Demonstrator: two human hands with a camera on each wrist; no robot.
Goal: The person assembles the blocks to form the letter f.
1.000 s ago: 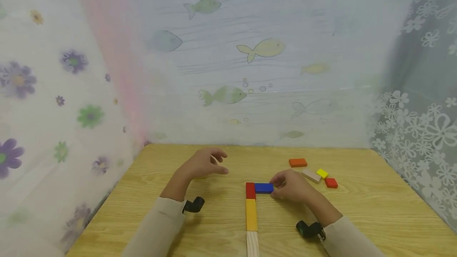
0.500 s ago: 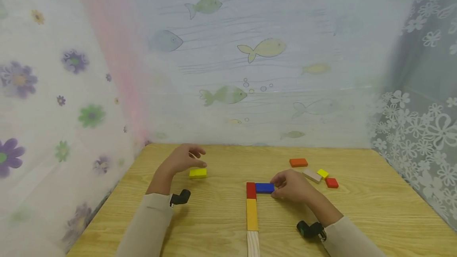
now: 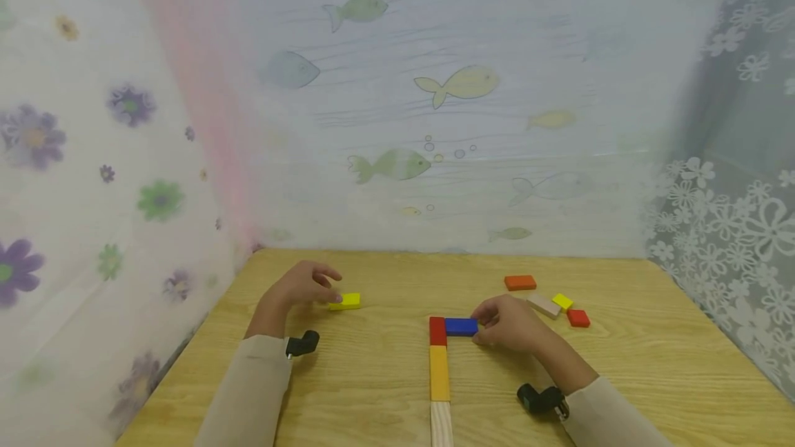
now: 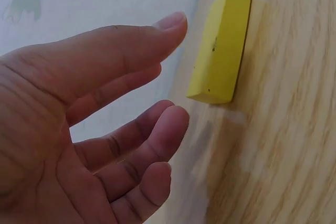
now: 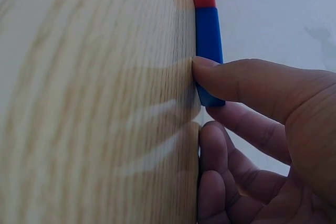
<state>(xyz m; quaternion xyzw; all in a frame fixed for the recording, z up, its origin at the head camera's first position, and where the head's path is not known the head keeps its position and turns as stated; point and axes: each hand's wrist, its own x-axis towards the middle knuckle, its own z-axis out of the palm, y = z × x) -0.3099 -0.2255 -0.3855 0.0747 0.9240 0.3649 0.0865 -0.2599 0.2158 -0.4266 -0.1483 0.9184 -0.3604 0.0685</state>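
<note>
My left hand [image 3: 302, 285] hovers above the table at the left, fingers relaxed and apart, holding nothing. Just beyond its fingertips lies a yellow block [image 4: 223, 48], which shows a visible gap from the thumb in the left wrist view. With thumb and index finger, my right hand [image 3: 511, 324] pinches the right end of a blue block [image 3: 461, 327]. That block lies flat, its left end against a dark red block [image 3: 437, 331]. From the red one, an orange-yellow block [image 3: 439, 373] and a plain wooden block [image 3: 442, 423] continue in a line toward me.
Beyond my right hand lie an orange block [image 3: 519, 283], a pale wooden block [image 3: 543, 305], a small yellow block [image 3: 562, 302] and a small red block [image 3: 578, 318]. A fish-patterned sheet [image 3: 459, 199] hangs behind the wooden table [image 3: 373, 392].
My left hand has moved left and lowered toward the yellow block, which was mostly hidden behind it at first. The right hand stays in place on the blue block.
</note>
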